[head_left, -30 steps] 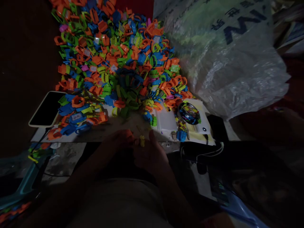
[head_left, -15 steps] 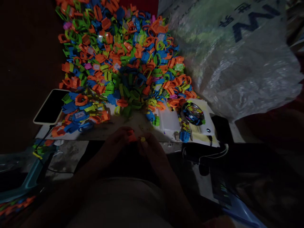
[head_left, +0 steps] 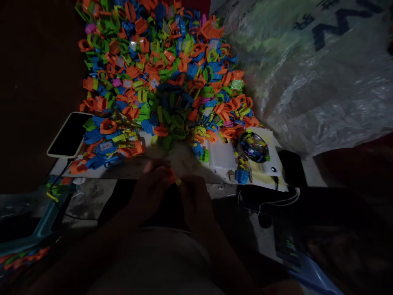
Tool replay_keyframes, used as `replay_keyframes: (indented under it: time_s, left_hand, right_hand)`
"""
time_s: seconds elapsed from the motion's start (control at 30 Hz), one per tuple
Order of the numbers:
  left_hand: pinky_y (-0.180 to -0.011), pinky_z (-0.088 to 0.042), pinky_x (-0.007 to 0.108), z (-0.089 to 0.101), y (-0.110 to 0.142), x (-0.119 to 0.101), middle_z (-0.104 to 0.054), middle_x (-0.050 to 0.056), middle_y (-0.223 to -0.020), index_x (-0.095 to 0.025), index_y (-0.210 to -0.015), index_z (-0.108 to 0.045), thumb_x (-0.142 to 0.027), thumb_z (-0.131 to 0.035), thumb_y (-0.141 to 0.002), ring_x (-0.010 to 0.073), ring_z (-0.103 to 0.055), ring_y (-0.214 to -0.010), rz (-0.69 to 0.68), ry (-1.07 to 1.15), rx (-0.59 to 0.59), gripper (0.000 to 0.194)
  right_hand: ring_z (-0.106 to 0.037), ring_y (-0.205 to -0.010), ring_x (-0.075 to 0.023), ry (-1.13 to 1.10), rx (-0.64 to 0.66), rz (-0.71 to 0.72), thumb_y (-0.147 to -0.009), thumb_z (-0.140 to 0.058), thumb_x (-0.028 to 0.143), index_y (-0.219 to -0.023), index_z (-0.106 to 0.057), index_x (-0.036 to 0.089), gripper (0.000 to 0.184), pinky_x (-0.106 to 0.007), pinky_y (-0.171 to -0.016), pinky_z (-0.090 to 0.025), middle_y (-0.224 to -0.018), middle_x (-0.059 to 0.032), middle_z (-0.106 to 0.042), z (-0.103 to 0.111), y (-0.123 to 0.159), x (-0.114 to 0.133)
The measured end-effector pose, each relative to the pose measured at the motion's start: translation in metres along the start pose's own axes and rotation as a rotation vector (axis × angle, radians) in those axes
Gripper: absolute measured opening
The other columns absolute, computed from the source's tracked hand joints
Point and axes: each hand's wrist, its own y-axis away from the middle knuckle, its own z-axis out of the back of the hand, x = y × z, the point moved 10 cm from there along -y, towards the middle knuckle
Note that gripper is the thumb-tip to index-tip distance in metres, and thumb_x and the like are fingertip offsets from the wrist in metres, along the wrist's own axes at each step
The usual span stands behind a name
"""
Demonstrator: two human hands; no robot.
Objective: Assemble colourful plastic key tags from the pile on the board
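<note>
My left hand (head_left: 152, 184) is closed around an orange plastic piece (head_left: 170, 175), which looks like the toy-watch-shaped pieces in the pile. A small yellow piece (head_left: 178, 181) is pinched in my right hand (head_left: 194, 194), right beside the orange one. Whether the two pieces touch, I cannot tell in the dim light. Both hands are at the table's front edge. Beyond them rises a large pile (head_left: 166, 73) of orange, green, blue and yellow plastic pieces. A smaller cluster (head_left: 106, 146) of such pieces lies to the left.
A phone (head_left: 68, 135) lies at the left. On the right are a round dish (head_left: 254, 146) of small parts, a white power bank (head_left: 272, 166) with a cable, and a white block (head_left: 221, 153). A big translucent plastic bag (head_left: 313, 86) bulges at the back right.
My right hand has brought the yellow piece leftward, closer to the orange piece in my left hand. The whole view has shifted slightly.
</note>
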Motion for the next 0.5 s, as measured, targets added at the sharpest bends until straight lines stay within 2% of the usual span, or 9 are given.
replay_keyframes:
  time_s: [0.17, 0.33, 0.5]
  left_hand:
    - [-0.089, -0.048, 0.033, -0.002, 0.004, -0.01, -0.057, 0.009, -0.107, -0.022, -0.084, -0.064, -0.029, -0.048, -0.092, 0.0235, -0.054, -0.109, -0.116, -0.18, -0.011, 0.019]
    - [-0.082, -0.052, 0.034, 0.001, 0.006, -0.018, -0.059, 0.008, -0.102, -0.02, -0.072, -0.057, -0.021, -0.049, -0.088, 0.0197, -0.059, -0.094, -0.195, -0.267, -0.079, 0.018]
    - [-0.086, -0.051, 0.034, 0.0, 0.009, -0.019, -0.059, 0.008, -0.103, -0.02, -0.076, -0.059, -0.02, -0.05, -0.089, 0.0201, -0.057, -0.103, -0.265, -0.313, -0.053, 0.016]
  right_hand:
    - [-0.061, -0.077, -0.0149, 0.051, 0.016, 0.064, -0.094, -0.046, 0.022, -0.103, -0.055, 0.025, 0.012, -0.026, -0.067, -0.045, -0.088, -0.0013, -0.065, -0.003, -0.002, 0.013]
    - [-0.063, -0.076, -0.0145, 0.196, -0.019, 0.138, -0.093, -0.047, 0.022, -0.101, -0.057, 0.023, 0.012, -0.025, -0.067, -0.046, -0.086, -0.0011, -0.067, -0.001, -0.002, 0.02]
    - [-0.064, -0.075, -0.016, 0.404, -0.001, 0.212, -0.095, -0.043, 0.023, -0.098, -0.058, 0.021, 0.015, -0.026, -0.066, -0.045, -0.084, -0.0027, -0.068, -0.002, -0.003, 0.023]
